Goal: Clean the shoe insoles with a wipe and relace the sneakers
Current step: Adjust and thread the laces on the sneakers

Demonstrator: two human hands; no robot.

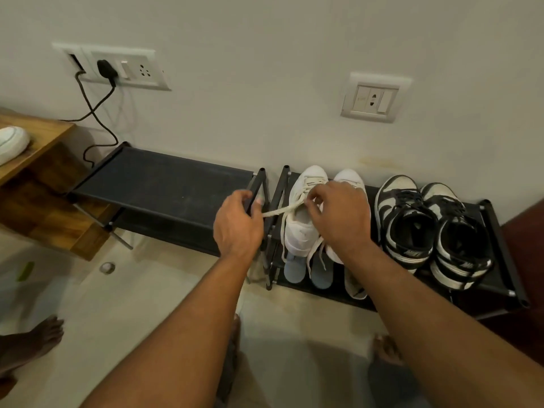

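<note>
A white sneaker (300, 228) stands on the top shelf of a black shoe rack (497, 254), with its pair (351, 176) beside it, mostly hidden under my right hand. My left hand (237, 223) pinches one end of the cream lace (279, 211) and holds it taut out to the left. My right hand (338, 213) hovers over the sneaker's opening and pinches the lace near the top eyelets. Loose lace ends (316, 254) hang down over the sneaker's heel.
A black-and-white pair of sneakers (432, 231) sits to the right on the same rack. A second black rack (164, 187) stands to the left. Blue footwear (309, 272) lies on the lower shelf. A wooden table (35, 160) with a white shoe (11, 142) is at far left. Bare feet are on the floor.
</note>
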